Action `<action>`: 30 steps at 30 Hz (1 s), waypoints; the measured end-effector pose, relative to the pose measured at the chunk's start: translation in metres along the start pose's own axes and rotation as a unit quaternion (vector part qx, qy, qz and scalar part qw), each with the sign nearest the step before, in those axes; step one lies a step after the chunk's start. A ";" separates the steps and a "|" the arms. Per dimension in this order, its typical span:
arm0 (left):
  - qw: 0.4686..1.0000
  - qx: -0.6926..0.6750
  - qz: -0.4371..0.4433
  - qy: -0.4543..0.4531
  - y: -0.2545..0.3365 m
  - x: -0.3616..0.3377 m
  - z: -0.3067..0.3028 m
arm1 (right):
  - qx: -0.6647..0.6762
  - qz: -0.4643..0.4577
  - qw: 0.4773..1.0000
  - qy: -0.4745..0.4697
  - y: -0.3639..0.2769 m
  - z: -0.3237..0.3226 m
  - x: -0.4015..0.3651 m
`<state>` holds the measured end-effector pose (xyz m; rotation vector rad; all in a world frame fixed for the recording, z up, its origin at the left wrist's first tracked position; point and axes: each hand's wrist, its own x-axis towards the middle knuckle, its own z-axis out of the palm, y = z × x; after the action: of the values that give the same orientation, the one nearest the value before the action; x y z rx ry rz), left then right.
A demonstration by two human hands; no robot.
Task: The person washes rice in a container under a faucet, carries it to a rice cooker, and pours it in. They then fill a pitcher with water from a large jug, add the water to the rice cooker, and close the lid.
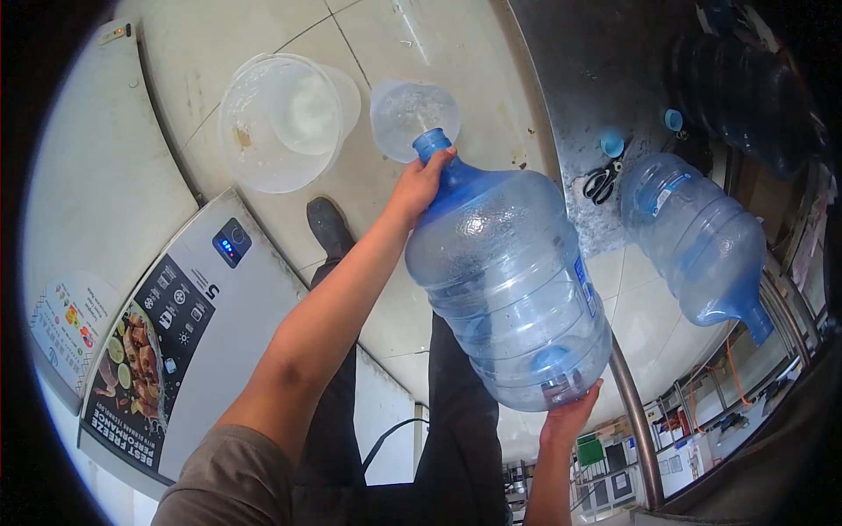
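Note:
A large clear blue water jug [509, 272] lies tilted across my view, its open neck pointing up and to the left. My left hand [423, 184] is closed round the neck, just behind the mouth. My right hand [572, 414] supports the jug's base from below, its fingers partly hidden. Just beyond the mouth stands a small translucent container [395, 110], with what looks like water churning in it. To its left is a bigger translucent bucket [232, 131] on the tiled floor, whitish inside.
A second blue jug [693, 237] lies at the right beside a dark surface [588, 61], which bears black scissors [600, 184] and blue caps [612, 143]. A metal rail [633, 421] runs below. White freezers [254, 272] stand at left. My shoe [330, 223] is near the bucket.

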<state>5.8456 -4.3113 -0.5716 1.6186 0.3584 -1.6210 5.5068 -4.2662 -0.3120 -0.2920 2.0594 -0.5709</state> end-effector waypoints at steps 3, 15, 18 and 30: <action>1.000 0.013 0.017 -0.006 0.003 -0.001 -0.004 | 0.002 0.002 1.000 -0.004 -0.001 0.002 -0.007; 0.999 0.029 -0.031 0.004 0.014 -0.001 -0.013 | -0.109 -0.102 0.989 -0.006 -0.073 0.008 -0.064; 0.997 0.080 0.023 0.001 0.005 0.005 -0.018 | -0.129 -0.127 0.983 -0.019 -0.074 0.002 -0.068; 0.998 0.057 -0.013 -0.007 0.024 -0.025 0.000 | -0.130 -0.124 0.981 0.070 -0.065 0.006 -0.067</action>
<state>5.8588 -4.3182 -0.5400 1.6915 0.2852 -1.6980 5.5453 -4.2954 -0.2326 -0.6872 2.2520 -0.4817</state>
